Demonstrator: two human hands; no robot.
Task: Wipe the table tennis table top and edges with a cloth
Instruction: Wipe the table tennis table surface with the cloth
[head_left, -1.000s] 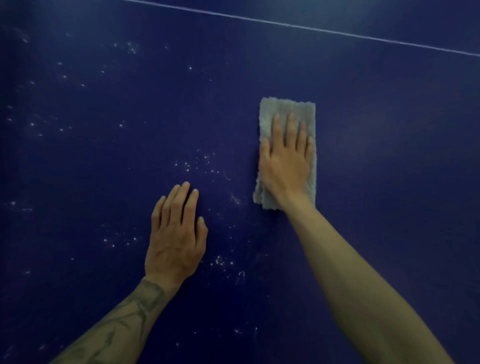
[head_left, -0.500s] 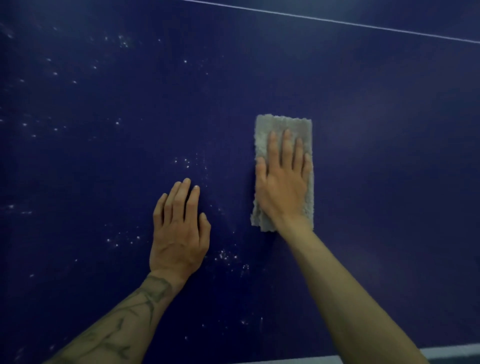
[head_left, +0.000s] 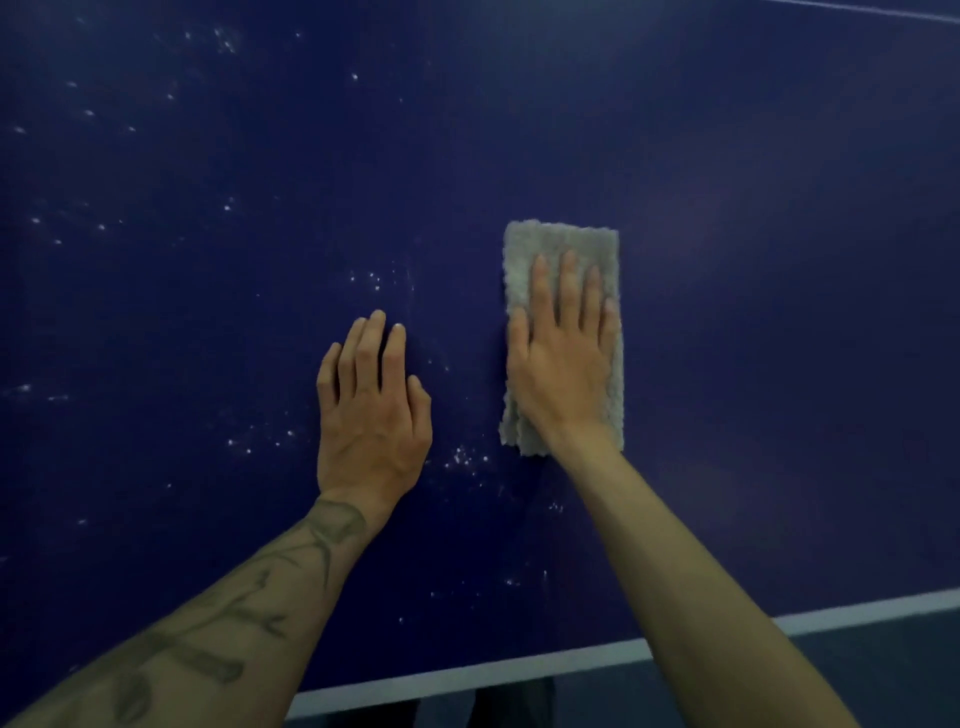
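Note:
A folded grey cloth (head_left: 563, 244) lies flat on the dark blue table tennis table top (head_left: 779, 312), right of centre. My right hand (head_left: 561, 358) presses flat on the cloth, fingers together and stretched forward, covering most of it. My left hand (head_left: 371, 410) rests palm-down on the bare table beside it, a hand's width to the left, holding nothing. White specks of dust dot the table left of the cloth and between the hands; the surface right of the cloth looks cleaner.
The table's white near edge line (head_left: 519, 670) runs across the bottom, with dark floor (head_left: 857, 675) below it. A thin white line (head_left: 883, 10) crosses the table at the top right.
My right hand has drawn the cloth back toward me along the table. The view has tipped down, bringing the near white edge into sight. My left hand has stayed planted.

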